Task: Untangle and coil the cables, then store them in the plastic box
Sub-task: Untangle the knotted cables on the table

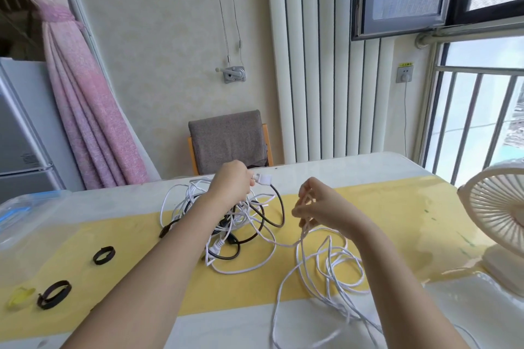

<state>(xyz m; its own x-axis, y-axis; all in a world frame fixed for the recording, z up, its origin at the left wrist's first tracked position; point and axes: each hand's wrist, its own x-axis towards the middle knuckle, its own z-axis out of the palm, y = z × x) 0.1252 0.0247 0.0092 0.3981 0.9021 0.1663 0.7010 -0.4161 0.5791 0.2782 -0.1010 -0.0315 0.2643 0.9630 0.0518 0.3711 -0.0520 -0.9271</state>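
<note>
Your left hand grips a white plug above the tangle of cables on the bench, while your right hand pinches a white cable aside, probably to draw it free, the plastic box waiting far left.

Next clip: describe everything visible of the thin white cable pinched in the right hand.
The thin white cable is a smooth, plastic-looking cord. The right hand pinches it above the table; below, it falls in loose loops across the yellow runner and the table's near edge. One strand runs left into the tangle. Its ends cannot be made out.
</note>
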